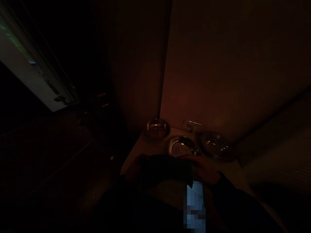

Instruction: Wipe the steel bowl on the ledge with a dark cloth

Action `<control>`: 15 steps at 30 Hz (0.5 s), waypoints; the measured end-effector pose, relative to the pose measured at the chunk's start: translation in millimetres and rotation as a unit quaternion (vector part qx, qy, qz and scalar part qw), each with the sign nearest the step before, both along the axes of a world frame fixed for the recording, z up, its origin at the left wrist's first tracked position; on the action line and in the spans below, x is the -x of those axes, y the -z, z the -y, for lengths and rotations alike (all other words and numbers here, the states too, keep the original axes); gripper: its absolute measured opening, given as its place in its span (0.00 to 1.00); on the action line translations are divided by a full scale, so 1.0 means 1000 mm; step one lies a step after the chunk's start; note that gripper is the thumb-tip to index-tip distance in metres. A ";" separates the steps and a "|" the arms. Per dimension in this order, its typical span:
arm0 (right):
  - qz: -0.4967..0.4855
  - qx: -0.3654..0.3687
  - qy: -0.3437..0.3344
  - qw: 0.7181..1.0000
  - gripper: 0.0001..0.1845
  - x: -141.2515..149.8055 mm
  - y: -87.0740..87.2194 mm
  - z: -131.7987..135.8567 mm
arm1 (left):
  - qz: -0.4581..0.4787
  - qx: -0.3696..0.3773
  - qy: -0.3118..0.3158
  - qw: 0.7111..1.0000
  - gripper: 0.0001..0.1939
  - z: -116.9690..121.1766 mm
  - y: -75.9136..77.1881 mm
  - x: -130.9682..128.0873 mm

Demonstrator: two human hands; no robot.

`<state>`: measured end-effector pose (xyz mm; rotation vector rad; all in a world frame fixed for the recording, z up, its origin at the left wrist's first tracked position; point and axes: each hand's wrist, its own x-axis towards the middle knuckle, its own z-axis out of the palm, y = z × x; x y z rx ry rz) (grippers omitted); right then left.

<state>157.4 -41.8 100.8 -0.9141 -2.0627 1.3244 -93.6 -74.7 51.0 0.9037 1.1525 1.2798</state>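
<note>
Both my hands grip a dark, soft-looking piece of cloth (167, 168) stretched between them above a small table; its exact kind is lost in the dark. My left hand (136, 166) closes round its left end, and my right hand (202, 168) has the right end. Just beyond the cloth lies a shiny metal plate (183, 147), its near part hidden by the cloth and my right hand. A lit phone (195, 200) shows below my right hand, its screen partly blurred out.
Another round metal dish (156, 129) stands at the table's far left corner. Further metal plates (216, 145), seemingly stacked, lie at the right. A small clear stand with a card (191, 125) is against the wall. At upper left, a bright opening (41, 84) shows; the room is very dark.
</note>
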 end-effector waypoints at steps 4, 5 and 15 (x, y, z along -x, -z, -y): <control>0.003 -0.042 0.068 0.997 0.18 -0.009 -0.006 -0.004 | 0.036 -0.010 0.038 0.999 0.13 -0.003 -0.002 0.004; 0.003 -0.037 0.079 0.996 0.19 -0.012 -0.008 -0.003 | 0.043 -0.012 0.046 0.998 0.12 -0.005 -0.003 0.004; -0.115 0.206 -0.098 0.967 0.35 -0.021 0.013 0.011 | -0.025 -0.015 0.176 0.984 0.28 -0.012 -0.027 -0.026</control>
